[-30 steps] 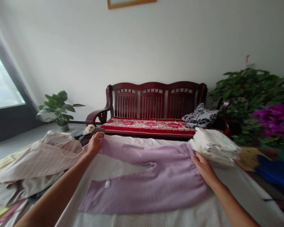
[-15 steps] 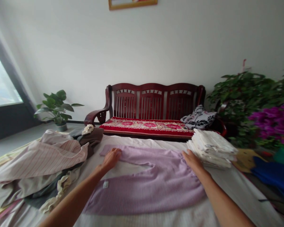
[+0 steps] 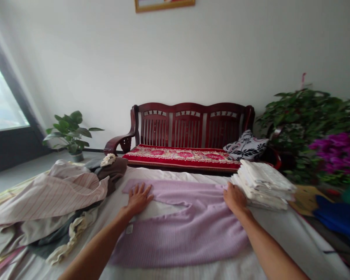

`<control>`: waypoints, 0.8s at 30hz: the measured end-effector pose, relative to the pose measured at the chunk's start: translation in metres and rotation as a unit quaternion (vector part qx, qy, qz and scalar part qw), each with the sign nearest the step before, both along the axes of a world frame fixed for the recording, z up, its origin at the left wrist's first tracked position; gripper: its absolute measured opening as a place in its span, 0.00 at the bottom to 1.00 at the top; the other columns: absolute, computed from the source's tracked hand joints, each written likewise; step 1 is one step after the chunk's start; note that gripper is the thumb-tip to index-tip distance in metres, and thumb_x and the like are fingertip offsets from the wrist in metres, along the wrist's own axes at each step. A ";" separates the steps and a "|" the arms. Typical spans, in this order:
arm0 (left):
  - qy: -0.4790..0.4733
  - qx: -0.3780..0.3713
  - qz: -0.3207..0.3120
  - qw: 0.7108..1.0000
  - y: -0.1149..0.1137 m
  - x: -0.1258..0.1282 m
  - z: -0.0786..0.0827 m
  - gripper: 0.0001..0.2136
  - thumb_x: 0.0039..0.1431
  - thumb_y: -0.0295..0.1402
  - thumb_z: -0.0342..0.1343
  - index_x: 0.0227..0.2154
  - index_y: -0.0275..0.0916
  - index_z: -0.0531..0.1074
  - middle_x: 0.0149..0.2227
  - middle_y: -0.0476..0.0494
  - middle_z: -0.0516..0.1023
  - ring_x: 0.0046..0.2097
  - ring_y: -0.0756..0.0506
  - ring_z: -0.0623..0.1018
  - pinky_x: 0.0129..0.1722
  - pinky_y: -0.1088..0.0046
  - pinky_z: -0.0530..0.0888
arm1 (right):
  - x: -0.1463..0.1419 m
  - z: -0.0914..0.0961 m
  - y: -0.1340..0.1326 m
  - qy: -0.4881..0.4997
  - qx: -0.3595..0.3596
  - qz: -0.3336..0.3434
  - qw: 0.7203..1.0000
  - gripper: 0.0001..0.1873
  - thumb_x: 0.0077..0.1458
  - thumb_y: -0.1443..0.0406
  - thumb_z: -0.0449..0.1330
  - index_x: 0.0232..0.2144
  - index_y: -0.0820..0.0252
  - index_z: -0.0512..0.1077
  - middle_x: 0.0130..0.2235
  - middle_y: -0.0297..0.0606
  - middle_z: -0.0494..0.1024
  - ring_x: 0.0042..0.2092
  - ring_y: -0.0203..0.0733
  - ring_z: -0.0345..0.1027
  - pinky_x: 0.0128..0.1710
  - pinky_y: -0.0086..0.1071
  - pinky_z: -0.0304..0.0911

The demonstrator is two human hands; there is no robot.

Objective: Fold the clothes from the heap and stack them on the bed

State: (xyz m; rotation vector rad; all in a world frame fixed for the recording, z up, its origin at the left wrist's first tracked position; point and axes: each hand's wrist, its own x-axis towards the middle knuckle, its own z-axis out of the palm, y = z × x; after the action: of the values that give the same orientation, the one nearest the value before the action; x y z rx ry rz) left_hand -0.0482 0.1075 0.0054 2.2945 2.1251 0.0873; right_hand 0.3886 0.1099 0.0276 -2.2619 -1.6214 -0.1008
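A pair of light purple ribbed trousers (image 3: 175,237) lies spread on the white sheet, its legs toward the left and its waist toward the right. My left hand (image 3: 138,199) rests flat on the far leg close to its end, fingers spread. At the far corner of the waist, my right hand (image 3: 235,197) is closed on the fabric, which puckers beside the fingers. A small pale label (image 3: 129,228) shows on the near leg, next to my left forearm. Just beyond my right hand stands a stack of folded white cloths (image 3: 264,181).
A heap of crumpled clothes (image 3: 52,198) covers the left side of the sheet (image 3: 268,229). Blue fabric (image 3: 336,217) lies at the right. Behind stands a dark red wooden bench (image 3: 186,128) with a patterned cushion (image 3: 246,147). Potted plants (image 3: 72,134) flank it.
My left hand has gone from bent fingers to a flat, spread palm on the leg. My right hand has closed on the waist corner, and the waist edge has shifted slightly.
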 end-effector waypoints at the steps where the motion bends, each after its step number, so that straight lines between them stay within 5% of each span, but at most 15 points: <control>1: -0.004 -0.005 -0.004 1.000 0.000 -0.001 0.002 0.28 0.69 0.49 0.40 0.69 0.47 0.55 0.71 0.34 0.53 0.70 0.26 0.54 0.63 0.42 0.53 | -0.003 0.000 -0.003 -0.017 0.011 0.017 1.000 0.24 0.62 0.66 0.50 0.59 0.67 0.66 0.55 0.59 0.73 0.55 0.58 0.69 0.53 0.47 0.64; 6: -0.035 0.017 0.011 0.999 -0.022 0.010 0.010 0.24 0.69 0.39 0.42 0.66 0.43 0.61 0.69 0.34 0.60 0.69 0.32 0.58 0.64 0.48 0.57 | -0.018 -0.011 -0.036 -0.104 0.086 0.165 0.977 0.27 0.63 0.63 0.50 0.62 0.67 0.64 0.64 0.57 0.66 0.65 0.58 0.59 0.61 0.49 0.58; 13: -0.075 0.055 -0.201 0.975 -0.095 0.036 0.000 0.26 0.68 0.41 0.46 0.68 0.49 0.56 0.72 0.44 0.53 0.73 0.38 0.48 0.69 0.50 0.49 | -0.031 -0.054 -0.115 -0.142 0.085 0.298 0.940 0.31 0.66 0.53 0.46 0.67 0.56 0.58 0.68 0.45 0.60 0.68 0.51 0.54 0.65 0.51 0.53; 17: -0.056 0.015 -0.176 0.983 -0.113 0.023 -0.007 0.27 0.68 0.47 0.45 0.68 0.49 0.56 0.72 0.41 0.53 0.72 0.35 0.51 0.68 0.48 0.51 | -0.006 -0.062 -0.135 -0.151 0.058 0.310 0.937 0.32 0.65 0.52 0.46 0.67 0.59 0.59 0.68 0.46 0.60 0.68 0.51 0.55 0.66 0.49 0.52; 24: -0.060 0.008 -0.106 0.993 -0.117 -0.002 -0.004 0.26 0.68 0.45 0.46 0.66 0.47 0.61 0.71 0.40 0.56 0.71 0.36 0.55 0.68 0.52 0.53 | 0.018 -0.051 -0.131 -0.132 0.013 0.244 0.961 0.29 0.60 0.57 0.50 0.60 0.59 0.69 0.64 0.47 0.68 0.65 0.55 0.61 0.65 0.54 0.52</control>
State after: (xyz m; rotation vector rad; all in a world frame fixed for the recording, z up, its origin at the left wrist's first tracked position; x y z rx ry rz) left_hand -0.0501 -0.0093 0.0017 2.4398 1.8220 0.2337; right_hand 0.4071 -0.0211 -0.0238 -1.8219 -2.2530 -0.3032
